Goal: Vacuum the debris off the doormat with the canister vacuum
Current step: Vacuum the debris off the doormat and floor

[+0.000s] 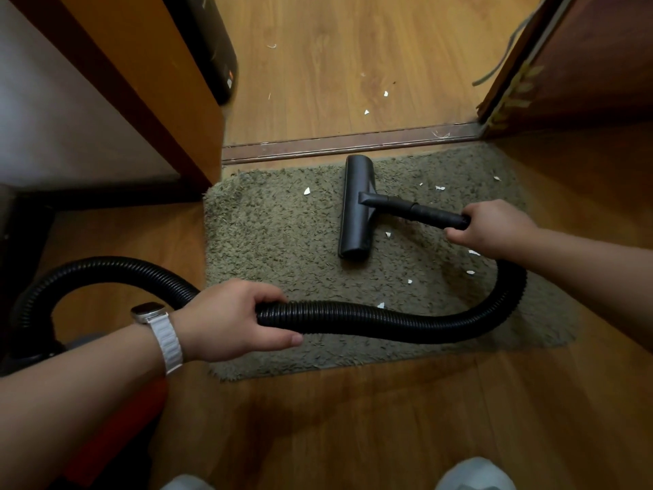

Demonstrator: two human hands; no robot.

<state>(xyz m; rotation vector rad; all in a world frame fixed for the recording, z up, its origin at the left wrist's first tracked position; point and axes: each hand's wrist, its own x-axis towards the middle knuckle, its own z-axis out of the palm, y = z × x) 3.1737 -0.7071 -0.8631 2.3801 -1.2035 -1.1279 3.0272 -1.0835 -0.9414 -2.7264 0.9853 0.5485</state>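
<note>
Head view, looking down into a doorway. My left hand (pixel 229 320), with a white-strapped watch (pixel 155 314) on its wrist, is wrapped closed round the black ribbed hose (pixel 353 318), holding it just above the near part of the doormat (pixel 275 242). My right hand (pixel 494 229) is curled tight round the rear end of the rigid black wand (pixel 417 210), where the hose joins it. From there the hose bends down and back across the mat to my left hand, then arcs over the wooden floor (pixel 353 419) towards the left edge, where its end is lost in shadow. The wand ends in a flat black floor nozzle (pixel 357 206), which lies on the far middle of the mat, its long side pointing away from me and its far tip close to the threshold strip (pixel 318 145). The doormat is a shaggy grey-green rectangle lying just inside that strip. Small white scraps of debris (pixel 306 191) dot the pile: one left of the nozzle, most to its right and between the nozzle and the hose. More scraps lie on the floor beyond the threshold. A dark wooden door (pixel 583 65) stands at the right.
</note>
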